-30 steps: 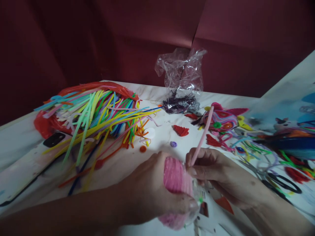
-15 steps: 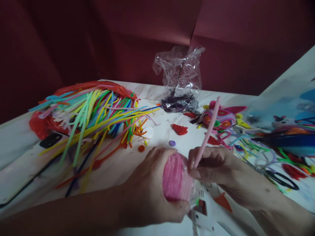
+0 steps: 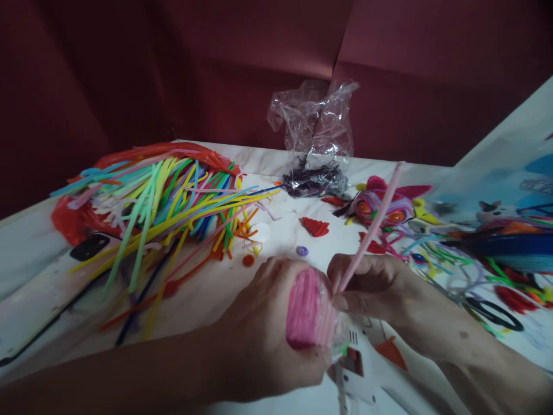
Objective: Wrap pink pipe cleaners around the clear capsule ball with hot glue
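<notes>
My left hand [image 3: 268, 323] is wrapped round a rounded form covered in rows of pink pipe cleaner [image 3: 306, 314], dark pink on one side and paler toward the right. Clear plastic shows at the form's right edge. Between the thumb and fingers of my right hand [image 3: 367, 288] is a pale pink pipe cleaner [image 3: 377, 222], its free end slanting up and right. The pinched end lies against the form's right side; whether it is fixed there I cannot tell. Under my hands sits a white device [image 3: 360, 369], partly hidden.
Loose pipe cleaners [image 3: 173, 202] spill from a red bag at left, beside a phone [image 3: 52, 282]. A clear bag [image 3: 317, 144] with dark contents stands at the back. At right lie a colourful pipe-cleaner mask-like piece [image 3: 384, 207], black-handled scissors [image 3: 495, 314] and red scraps.
The free end of the pale pink pipe cleaner has tilted farther right. My right hand has shifted slightly left; my left hand keeps its hold on the pink form.
</notes>
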A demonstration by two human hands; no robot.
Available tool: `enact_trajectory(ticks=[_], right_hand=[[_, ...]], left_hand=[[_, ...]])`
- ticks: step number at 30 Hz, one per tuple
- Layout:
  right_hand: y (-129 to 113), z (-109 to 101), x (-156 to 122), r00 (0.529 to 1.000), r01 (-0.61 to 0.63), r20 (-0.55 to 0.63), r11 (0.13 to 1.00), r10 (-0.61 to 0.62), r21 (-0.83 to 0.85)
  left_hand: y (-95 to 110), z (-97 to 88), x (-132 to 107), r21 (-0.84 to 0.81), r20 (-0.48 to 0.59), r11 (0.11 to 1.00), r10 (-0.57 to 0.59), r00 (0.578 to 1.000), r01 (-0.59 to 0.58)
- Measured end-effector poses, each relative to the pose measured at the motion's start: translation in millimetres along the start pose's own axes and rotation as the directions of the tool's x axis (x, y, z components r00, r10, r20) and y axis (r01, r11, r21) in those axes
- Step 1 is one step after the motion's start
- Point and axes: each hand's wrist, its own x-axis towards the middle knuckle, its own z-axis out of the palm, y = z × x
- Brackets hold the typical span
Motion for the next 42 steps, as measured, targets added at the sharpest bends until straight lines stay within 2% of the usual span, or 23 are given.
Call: enact_trajectory(ticks=[6, 16, 31, 33, 37, 39, 42], right_hand=[[-0.3, -0.9, 3.1, 1.000, -0.030, 0.006, 0.999, 0.030, 0.031], [2.2, -16.5, 4.6, 0.994, -0.073, 0.082, 0.997, 0.073, 0.003], [3.4, -14.7, 5.6, 0.997, -0.060, 0.054, 0.998, 0.059, 0.017], [1.4, -12.5, 5.0, 0.997, -0.053, 0.062, 0.999, 0.053, 0.004], [0.5, -4.0, 2.4, 0.994, -0.062, 0.088, 0.998, 0.065, -0.031], [1.1, 1.6, 1.1, 0.992, -0.079, 0.092, 0.996, 0.082, -0.036], [1.4, 9.0, -0.2, 0.992, -0.076, 0.103, 0.997, 0.079, -0.033]], left_hand=[[-3.9, 3.4, -0.5, -0.003, -0.016, 0.998, 0.059, 0.998, -0.059], [-6.2, 8.4, -3.5, 0.028, -0.050, 0.996, 0.090, 0.995, -0.088], [-7.8, 7.4, -1.9, 0.007, -0.038, 0.996, 0.090, 0.995, -0.090], [-5.1, 4.4, -1.6, -0.022, -0.029, 0.998, 0.055, 0.998, -0.055], [4.7, -3.5, -1.6, -0.078, 0.024, 0.990, -0.113, 0.993, 0.114], [8.4, -5.0, -2.6, -0.066, 0.009, 0.982, -0.177, 0.984, 0.177], [10.6, -5.3, -4.0, -0.047, -0.038, 0.977, -0.212, 0.977, 0.210]])
